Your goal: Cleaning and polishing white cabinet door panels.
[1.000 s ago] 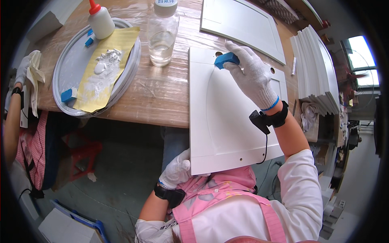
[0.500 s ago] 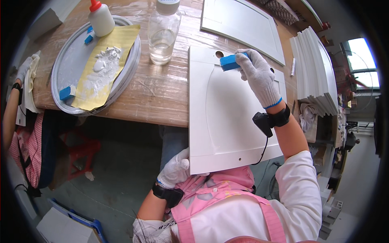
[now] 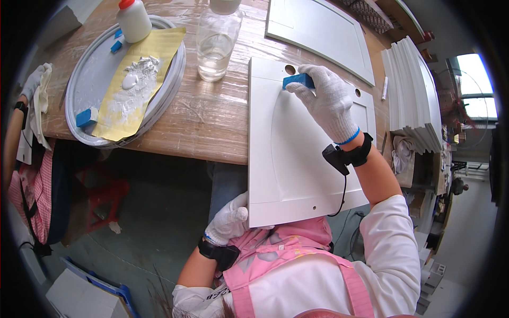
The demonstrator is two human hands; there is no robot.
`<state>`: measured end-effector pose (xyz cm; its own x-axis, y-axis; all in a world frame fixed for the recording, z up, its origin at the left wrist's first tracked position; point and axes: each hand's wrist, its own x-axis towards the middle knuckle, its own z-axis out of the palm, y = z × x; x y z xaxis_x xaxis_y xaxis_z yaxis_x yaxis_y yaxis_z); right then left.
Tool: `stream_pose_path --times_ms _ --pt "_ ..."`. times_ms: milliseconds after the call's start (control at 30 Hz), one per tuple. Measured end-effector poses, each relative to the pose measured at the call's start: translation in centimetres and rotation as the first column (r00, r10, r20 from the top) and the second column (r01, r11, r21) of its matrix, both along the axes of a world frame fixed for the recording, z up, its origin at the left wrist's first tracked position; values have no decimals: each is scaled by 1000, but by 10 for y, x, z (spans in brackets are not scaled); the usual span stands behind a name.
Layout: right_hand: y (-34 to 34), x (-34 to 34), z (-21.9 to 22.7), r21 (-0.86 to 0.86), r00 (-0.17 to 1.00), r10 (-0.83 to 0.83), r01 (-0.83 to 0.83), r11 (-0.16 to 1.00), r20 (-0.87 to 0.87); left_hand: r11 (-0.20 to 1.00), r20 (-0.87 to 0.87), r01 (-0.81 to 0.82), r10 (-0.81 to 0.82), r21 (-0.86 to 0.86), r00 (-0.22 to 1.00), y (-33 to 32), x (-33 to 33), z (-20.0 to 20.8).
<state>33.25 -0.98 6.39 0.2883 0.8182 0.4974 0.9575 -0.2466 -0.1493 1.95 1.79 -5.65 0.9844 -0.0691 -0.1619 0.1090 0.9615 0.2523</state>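
Note:
A white cabinet door panel with a raised frame and round holes rests partly on the table's edge and partly over my lap. My right hand, in a white knit glove, grips a blue sanding block between thumb and fingers, low over the panel's far frame; whether it touches the surface is hard to tell. At the panel's near left corner, my left hand, also gloved, is closed around the edge, with some of its fingers hidden underneath.
At left stands a round grey lid bearing yellow sandpaper with white paste, blue blocks and a white bottle. A clear jar of liquid, another panel and stacked panels surround my work. A co-worker's gloved hand shows at far left.
My right hand has turned and brought the blue block slightly left, closer to the panel's far frame. The left hand keeps its hold on the corner.

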Motion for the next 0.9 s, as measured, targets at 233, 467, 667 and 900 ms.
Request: stream_pose_path --times_ms 233,467,667,900 --pt "2 2 -5 -13 999 -3 3 1000 53 1000 3 19 -19 -4 1000 2 0 2" --pt "1 4 -7 -19 999 -27 28 999 22 1000 -7 0 0 5 1000 0 1 3" --pt "2 2 -6 -29 999 -40 41 999 24 1000 4 -21 21 -5 1000 -1 1 2" --pt "2 0 -4 -15 998 -29 30 999 57 999 14 -32 33 -32 999 -2 1 0"
